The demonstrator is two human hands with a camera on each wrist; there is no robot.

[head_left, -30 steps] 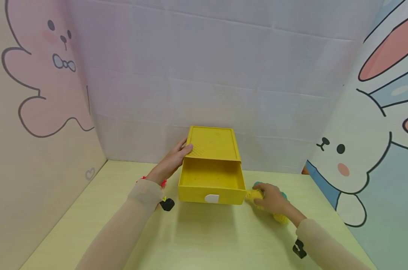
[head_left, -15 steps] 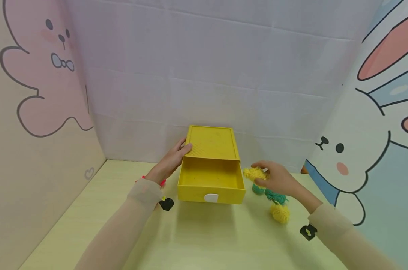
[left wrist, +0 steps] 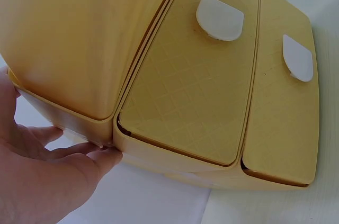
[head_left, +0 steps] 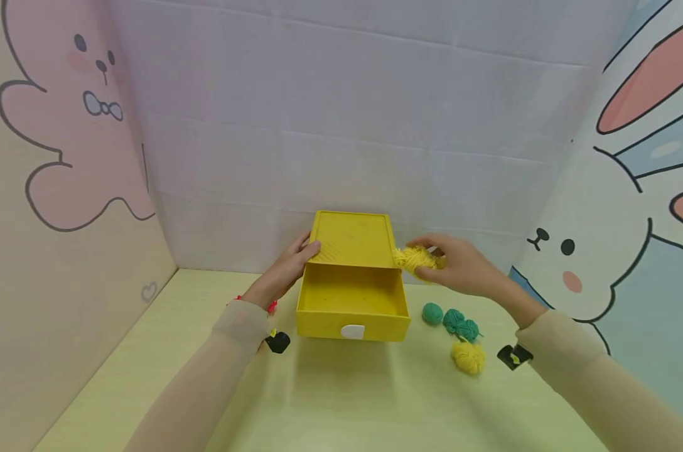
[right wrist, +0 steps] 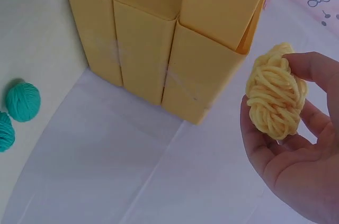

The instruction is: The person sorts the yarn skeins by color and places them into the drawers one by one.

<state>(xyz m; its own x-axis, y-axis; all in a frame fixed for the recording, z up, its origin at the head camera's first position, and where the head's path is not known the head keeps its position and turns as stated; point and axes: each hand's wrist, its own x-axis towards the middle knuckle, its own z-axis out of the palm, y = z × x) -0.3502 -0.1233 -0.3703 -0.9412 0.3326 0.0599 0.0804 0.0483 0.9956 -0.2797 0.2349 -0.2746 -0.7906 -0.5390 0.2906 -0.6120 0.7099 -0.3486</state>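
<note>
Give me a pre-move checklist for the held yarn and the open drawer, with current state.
1. Yellow yarn in right hand: ok, gripped.
2. Left hand on cabinet: ok, at its left side.
3. Top drawer pulled out: ok.
4. Lower drawers shut: ok, both.
5. Yarn over drawer opening: not ok, right of the cabinet top.
6. Drawer's back clear: cannot tell, hidden.

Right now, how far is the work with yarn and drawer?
Done: the top drawer is open. In progress: the left grip holds the box, the right grip holds yellow yarn beside it. Remaining, probably: putting yarn in, since none shows inside, perhaps also the balls on the table.
</note>
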